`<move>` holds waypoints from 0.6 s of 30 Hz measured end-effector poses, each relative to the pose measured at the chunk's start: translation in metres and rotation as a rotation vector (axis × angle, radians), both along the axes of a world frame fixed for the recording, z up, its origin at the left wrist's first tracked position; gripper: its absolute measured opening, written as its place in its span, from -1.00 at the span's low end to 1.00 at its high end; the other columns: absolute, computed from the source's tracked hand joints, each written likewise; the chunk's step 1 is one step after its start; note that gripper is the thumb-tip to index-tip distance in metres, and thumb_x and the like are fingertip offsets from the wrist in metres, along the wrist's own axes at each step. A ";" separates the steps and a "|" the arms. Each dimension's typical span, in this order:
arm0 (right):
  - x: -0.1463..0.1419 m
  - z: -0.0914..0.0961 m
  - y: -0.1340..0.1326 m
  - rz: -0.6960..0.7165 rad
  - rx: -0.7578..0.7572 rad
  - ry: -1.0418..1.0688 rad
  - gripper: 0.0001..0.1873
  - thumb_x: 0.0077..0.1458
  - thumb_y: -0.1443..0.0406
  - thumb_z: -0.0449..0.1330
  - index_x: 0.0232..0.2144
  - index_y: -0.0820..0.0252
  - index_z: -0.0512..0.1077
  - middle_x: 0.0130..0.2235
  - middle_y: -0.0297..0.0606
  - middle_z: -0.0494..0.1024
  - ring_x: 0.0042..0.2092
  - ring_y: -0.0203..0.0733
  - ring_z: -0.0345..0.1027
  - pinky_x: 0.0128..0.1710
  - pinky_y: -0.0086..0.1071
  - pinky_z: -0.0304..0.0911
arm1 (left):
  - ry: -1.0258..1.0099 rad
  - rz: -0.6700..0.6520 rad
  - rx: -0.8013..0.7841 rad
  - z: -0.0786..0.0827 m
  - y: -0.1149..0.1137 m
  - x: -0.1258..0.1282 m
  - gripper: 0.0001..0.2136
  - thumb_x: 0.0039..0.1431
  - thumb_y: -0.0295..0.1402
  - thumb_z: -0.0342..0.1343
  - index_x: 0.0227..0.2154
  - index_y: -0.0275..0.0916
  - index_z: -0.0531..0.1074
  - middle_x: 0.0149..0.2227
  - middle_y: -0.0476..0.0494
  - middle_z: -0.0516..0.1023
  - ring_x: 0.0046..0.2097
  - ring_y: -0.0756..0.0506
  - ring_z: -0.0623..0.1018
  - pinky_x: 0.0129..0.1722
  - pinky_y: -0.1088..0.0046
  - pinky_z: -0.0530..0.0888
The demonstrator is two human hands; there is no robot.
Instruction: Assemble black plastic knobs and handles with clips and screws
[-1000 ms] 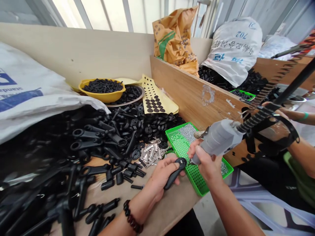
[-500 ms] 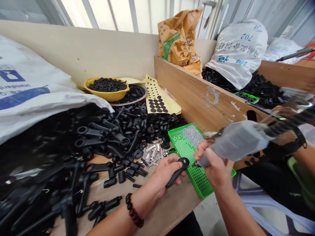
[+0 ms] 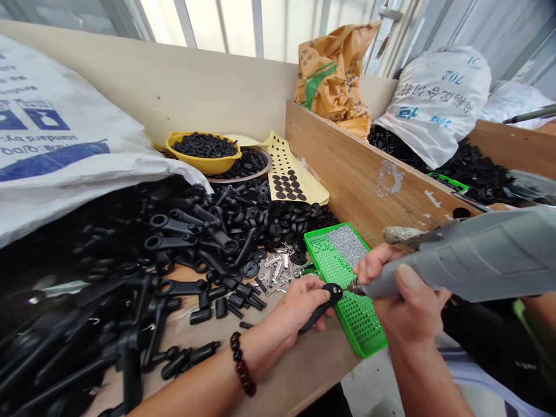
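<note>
Windows (image 3: 226,26) along top, with pale upright bars and strong daylight behind, glass blown out white. Below them, beige board (image 3: 195,87) stands as back wall of bench. Bench top (image 3: 317,362) is light wood, bare at near edge. Wooden divider (image 3: 347,168) slants from back board toward right – scuffed, pale patches on face, second bay behind it. Grey ribbed wall (image 3: 499,26) at top right. Floor (image 3: 369,388) pale grey below bench edge. Light soft and even – few hard shadows.
</note>
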State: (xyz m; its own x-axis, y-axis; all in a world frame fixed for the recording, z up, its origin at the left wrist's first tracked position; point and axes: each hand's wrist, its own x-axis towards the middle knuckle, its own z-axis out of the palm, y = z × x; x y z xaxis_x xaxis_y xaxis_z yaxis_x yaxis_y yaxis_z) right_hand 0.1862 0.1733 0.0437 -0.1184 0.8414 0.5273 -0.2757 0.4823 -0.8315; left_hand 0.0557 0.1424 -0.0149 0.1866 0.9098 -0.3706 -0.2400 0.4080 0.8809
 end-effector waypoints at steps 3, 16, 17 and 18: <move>-0.001 -0.002 0.001 0.002 0.002 0.028 -0.75 0.07 0.15 0.17 -0.54 0.18 0.38 -0.55 -0.36 0.37 -0.50 -0.24 0.26 -0.50 -0.35 0.14 | 0.004 0.000 -0.004 0.003 0.000 0.000 -0.89 -0.02 -0.35 0.09 -0.48 -0.30 0.35 -0.55 -0.04 0.45 -0.65 0.09 0.34 -0.69 0.61 0.25; -0.003 -0.005 0.006 0.065 -0.083 -0.072 -0.70 0.00 0.13 0.15 -0.64 0.15 0.30 -0.63 -0.42 0.28 -0.59 -0.31 0.18 -0.56 -0.37 0.14 | 0.003 0.018 0.048 0.002 -0.001 0.002 -0.86 -0.04 -0.32 0.13 -0.48 -0.31 0.39 -0.55 -0.04 0.41 -0.57 0.06 0.36 -0.67 0.60 0.26; -0.003 -0.006 0.007 0.052 -0.090 -0.135 -0.68 -0.02 0.10 0.14 -0.66 0.14 0.27 -0.64 -0.42 0.27 -0.60 -0.31 0.17 -0.57 -0.37 0.14 | 0.006 0.016 0.056 0.001 -0.001 0.001 -0.86 -0.04 -0.32 0.12 -0.48 -0.31 0.39 -0.54 -0.04 0.42 -0.58 0.06 0.35 -0.67 0.61 0.25; -0.003 -0.006 0.007 0.025 -0.089 -0.200 -0.66 -0.03 0.08 0.13 -0.68 0.14 0.26 -0.66 -0.42 0.26 -0.61 -0.30 0.16 -0.59 -0.37 0.15 | 0.009 0.012 0.062 0.001 -0.001 0.001 -0.86 -0.03 -0.32 0.12 -0.48 -0.31 0.39 -0.54 -0.04 0.42 -0.59 0.07 0.34 -0.67 0.61 0.24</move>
State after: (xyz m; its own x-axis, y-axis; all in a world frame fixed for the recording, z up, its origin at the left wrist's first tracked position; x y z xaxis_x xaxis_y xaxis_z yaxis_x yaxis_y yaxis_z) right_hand 0.1828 0.1808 0.0375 -0.2349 0.8789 0.4151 -0.1117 0.3998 -0.9098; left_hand 0.0569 0.1416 -0.0143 0.1720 0.9334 -0.3149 -0.2363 0.3495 0.9067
